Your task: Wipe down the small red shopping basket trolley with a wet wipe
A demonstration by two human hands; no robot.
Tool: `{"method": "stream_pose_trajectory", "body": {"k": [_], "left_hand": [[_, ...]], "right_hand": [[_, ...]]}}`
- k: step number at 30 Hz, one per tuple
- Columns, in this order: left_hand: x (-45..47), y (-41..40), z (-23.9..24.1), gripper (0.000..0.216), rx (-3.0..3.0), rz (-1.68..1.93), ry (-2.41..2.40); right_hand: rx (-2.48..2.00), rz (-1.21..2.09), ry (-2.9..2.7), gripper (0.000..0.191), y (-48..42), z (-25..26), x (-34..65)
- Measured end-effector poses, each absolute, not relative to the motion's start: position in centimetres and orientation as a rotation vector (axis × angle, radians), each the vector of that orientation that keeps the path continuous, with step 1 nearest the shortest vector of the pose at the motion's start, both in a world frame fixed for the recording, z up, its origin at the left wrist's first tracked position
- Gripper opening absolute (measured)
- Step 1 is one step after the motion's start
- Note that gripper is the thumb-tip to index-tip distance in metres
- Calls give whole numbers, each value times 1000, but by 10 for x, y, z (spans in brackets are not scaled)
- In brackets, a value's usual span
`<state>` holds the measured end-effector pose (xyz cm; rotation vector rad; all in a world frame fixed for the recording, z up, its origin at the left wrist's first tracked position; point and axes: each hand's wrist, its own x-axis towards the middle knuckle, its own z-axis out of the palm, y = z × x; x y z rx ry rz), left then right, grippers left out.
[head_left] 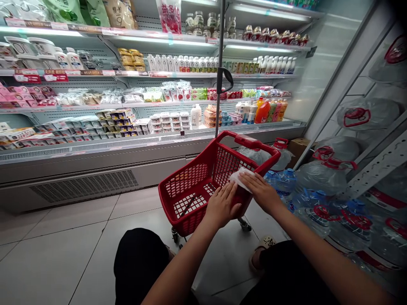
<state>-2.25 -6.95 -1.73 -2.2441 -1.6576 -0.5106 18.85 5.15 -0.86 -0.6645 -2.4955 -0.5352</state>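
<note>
A red plastic shopping cart (pixel 190 219) with a lattice basket stands in front of me. My right hand (pixel 259 188) presses a white cloth or tissue (pixel 239 177) against the cart's upper side, below the handle. Beside it, my left hand (pixel 222 206) rests on the cart's near side wall, fingers stretched out and holding nothing. Its fingertips reach close to the white cloth. A thin dark object (pixel 190 204) lies at the bottom of the basket. The cart's far wheels are partly hidden.
A refrigerated display case (pixel 152 152) with dairy cups, bottles and pouches runs behind the cart. Large water bottles (pixel 321 216) crowd the floor and rack on the right. A pole with a black hook (pixel 224 80) rises behind the cart. Pale tiles (pixel 79 237) cover the floor.
</note>
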Motion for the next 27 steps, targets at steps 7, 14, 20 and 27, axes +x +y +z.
{"method": "stream_pose_trajectory", "body": {"k": [7,14,20,27], "left_hand": [[-43,-91,-19,71,-2250,-479,-1680],[-46,-83,-15,72,-2265,-481,-1749],[-73,-102,-10,69,-2323,-430,-1768],[-70,-102,-20,78,-2342,-431,-1755]], "right_hand": [[-965,-495,-2366,78,90,4,214],[-680,-404,-2553,80,46,-26,165],[-863,-421,-2448,85,86,-12,191],[-740,-219,-2479,77,40,-40,136]]}}
